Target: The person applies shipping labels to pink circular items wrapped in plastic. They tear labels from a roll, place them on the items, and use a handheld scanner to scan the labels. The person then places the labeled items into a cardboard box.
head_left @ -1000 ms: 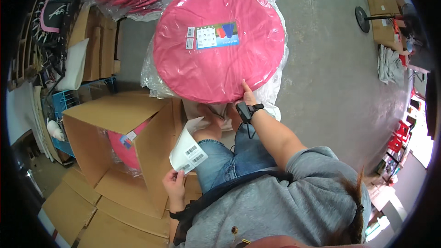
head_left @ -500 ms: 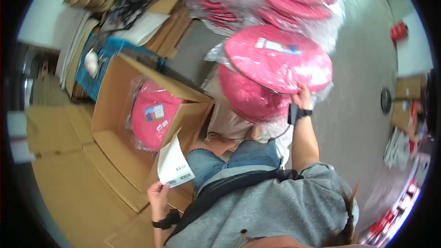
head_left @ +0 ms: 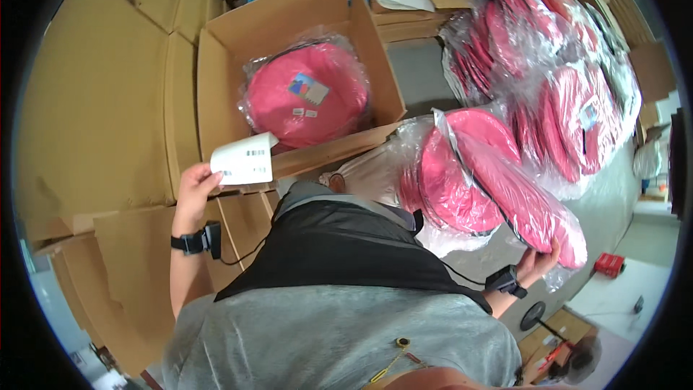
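Left fingers (head_left: 209,182) pinching the label sheet (head_left: 245,162), right fingers (head_left: 554,248) gripping the pink disc (head_left: 514,189) beyond them, we should bend neither.

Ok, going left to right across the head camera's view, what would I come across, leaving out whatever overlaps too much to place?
Tan cardboard → left hand → white label sheet → wrapped pink disc in the open carton → right hand → red box.

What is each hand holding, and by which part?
Left fingers: a white label sheet, by its lower-left corner. Right fingers: a plastic-wrapped pink disc, by its near edge.
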`<state>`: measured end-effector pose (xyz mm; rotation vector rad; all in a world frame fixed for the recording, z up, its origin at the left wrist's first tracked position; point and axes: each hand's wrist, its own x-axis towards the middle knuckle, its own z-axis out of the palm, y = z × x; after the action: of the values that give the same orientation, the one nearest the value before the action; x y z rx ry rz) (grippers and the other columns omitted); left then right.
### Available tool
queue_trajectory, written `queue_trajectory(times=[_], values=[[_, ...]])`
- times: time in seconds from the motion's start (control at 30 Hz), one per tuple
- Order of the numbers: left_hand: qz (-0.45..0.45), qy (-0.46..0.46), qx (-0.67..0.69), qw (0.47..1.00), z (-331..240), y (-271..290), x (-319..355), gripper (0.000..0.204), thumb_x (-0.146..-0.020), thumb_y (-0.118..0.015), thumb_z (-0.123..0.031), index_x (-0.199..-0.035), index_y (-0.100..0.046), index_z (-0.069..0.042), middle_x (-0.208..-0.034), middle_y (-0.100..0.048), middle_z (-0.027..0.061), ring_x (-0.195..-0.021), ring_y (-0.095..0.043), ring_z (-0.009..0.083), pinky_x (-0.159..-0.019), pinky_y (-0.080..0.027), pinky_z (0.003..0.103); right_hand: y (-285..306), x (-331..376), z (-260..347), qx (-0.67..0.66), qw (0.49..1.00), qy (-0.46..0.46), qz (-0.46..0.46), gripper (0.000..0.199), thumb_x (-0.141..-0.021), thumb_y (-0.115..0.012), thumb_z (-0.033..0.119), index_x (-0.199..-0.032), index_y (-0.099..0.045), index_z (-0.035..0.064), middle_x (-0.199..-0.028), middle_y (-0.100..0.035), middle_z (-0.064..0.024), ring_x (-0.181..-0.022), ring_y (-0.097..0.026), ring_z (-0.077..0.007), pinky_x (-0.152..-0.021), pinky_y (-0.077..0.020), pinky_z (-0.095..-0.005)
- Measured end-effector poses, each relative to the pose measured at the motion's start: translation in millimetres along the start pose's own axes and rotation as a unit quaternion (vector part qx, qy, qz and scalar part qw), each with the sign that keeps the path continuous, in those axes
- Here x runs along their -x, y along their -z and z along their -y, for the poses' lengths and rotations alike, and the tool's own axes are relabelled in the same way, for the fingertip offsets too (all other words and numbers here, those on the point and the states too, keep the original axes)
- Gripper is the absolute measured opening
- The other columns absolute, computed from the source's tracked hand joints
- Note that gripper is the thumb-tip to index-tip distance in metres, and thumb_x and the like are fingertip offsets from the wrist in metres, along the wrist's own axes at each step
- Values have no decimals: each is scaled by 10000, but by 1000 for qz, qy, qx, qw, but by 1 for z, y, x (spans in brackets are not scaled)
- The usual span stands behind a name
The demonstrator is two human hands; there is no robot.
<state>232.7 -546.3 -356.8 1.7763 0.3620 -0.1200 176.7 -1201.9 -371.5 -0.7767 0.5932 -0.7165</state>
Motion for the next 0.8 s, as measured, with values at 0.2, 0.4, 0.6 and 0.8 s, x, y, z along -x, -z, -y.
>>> queue_trajectory(times=[0.2,0.4,0.6,0.8], values=[[27,-9,57,998,22,25,-27,85,-806,-597,-84,-846,-598,-8,-750,-601,14,-664,-532,76,-641,-432,209,-90,69,23,186,966,176,21,297,-747,-603,177,-989,-529,22,-949,-563,-85,-866,-558,-192,-759,-476,-322],[-26,-18,122,992,43,35,-21,110,-808,-593,-70,-892,-604,0,-792,-616,28,-692,-548,83,-656,-448,220,-161,73,0,319,877,327,152,678,-709,-679,424,-1168,-423,-4,-1114,-479,-121,-1055,-443,-249,-939,-334,-393],[-170,-68,223,958,55,42,17,154,-806,-580,-54,-946,-599,5,-859,-630,51,-718,-560,99,-659,-446,237,-279,29,-96,394,617,465,498,552,-693,-615,225,-1157,-439,-17,-1144,-467,-146,-1074,-442,-257,-955,-322,-398],[-259,-83,239,932,54,41,63,174,-791,-597,-77,-938,-598,15,-835,-632,57,-725,-566,115,-680,-438,250,-409,55,-280,207,805,-163,531,281,-679,-590,69,-948,-527,19,-930,-567,-102,-910,-533,-225,-858,-409,-349]])
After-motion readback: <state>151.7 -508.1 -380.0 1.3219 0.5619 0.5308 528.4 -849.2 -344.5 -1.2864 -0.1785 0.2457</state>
